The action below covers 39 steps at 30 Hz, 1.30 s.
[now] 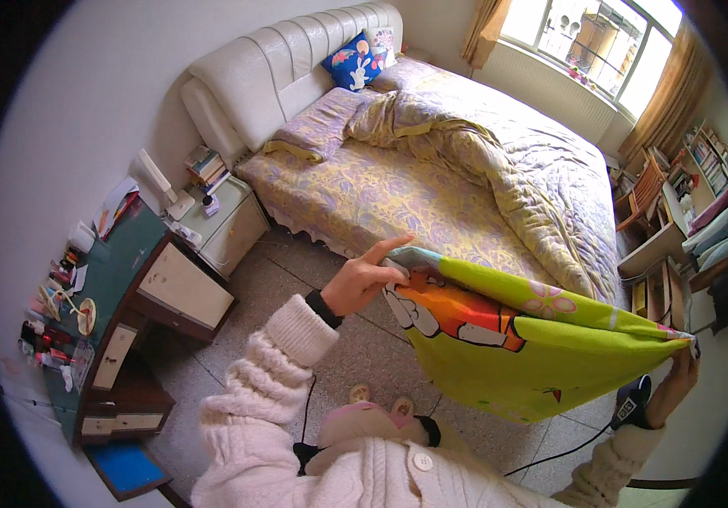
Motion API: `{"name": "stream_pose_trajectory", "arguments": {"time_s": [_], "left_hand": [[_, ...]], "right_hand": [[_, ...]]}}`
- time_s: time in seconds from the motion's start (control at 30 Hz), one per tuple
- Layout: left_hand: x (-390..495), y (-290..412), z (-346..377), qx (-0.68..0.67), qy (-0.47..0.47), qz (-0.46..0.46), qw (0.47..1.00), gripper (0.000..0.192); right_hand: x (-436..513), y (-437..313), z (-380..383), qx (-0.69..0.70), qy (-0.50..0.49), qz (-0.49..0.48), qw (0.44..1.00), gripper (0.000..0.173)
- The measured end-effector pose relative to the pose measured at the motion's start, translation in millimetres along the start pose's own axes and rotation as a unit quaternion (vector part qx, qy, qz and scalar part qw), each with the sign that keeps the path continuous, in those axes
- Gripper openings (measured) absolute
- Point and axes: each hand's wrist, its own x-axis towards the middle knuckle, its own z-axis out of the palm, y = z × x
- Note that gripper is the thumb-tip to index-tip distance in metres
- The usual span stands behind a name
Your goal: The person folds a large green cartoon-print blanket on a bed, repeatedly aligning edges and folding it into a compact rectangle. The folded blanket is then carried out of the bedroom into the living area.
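Note:
A lime-green printed cloth with an orange cartoon figure and a pink flower hangs stretched between my two hands. Its upper left corner is pinched by my left hand, the index finger pointing outwards above it. At the far right, my right hand grips the opposite corner, which is bunched up. The lower part of the cloth hangs loose over the tiled floor. Beyond it stands a bed with a yellow and purple floral sheet and a rumpled quilt folded back.
Left of the bed are a nightstand with books and a lamp, and a green-topped desk with cosmetics. A blue cushion leans on the headboard. A wooden chair stands at right. A black cable crosses the floor.

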Motion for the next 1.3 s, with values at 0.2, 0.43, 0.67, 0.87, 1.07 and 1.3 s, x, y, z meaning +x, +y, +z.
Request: {"name": "stream_pose_trajectory", "arguments": {"time_s": [0.2, 0.43, 0.67, 0.87, 1.07, 1.3], "left_hand": [[-7, -3, 9, 0.003, -0.028, -0.129, 0.991, 0.029], [-30, -23, 25, -0.072, -0.082, -0.236, 0.966, 0.013], [-15, -25, 37, -0.179, 0.062, -0.326, 0.926, 0.010], [58, -3, 7, -0.134, 0.167, -0.248, 0.945, 0.008], [35, -8, 21, -0.131, 0.118, -0.327, 0.929, 0.013], [46, 3, -16, -0.123, 0.262, -0.282, 0.915, 0.016]], "right_hand": [[-1, -4, 14, 0.050, -0.020, 0.002, 0.999, 0.019], [1, -5, 19, -0.001, -0.043, -0.044, 0.998, 0.017], [11, 27, 1, 0.020, 0.010, 0.005, 1.000, 0.015], [34, 23, -39, 0.004, 0.024, -0.042, 0.999, 0.021], [-38, 92, -4, -0.075, -0.146, 0.084, 0.983, 0.015], [-23, 89, 11, 0.133, -0.064, 0.112, 0.983, 0.013]]}}
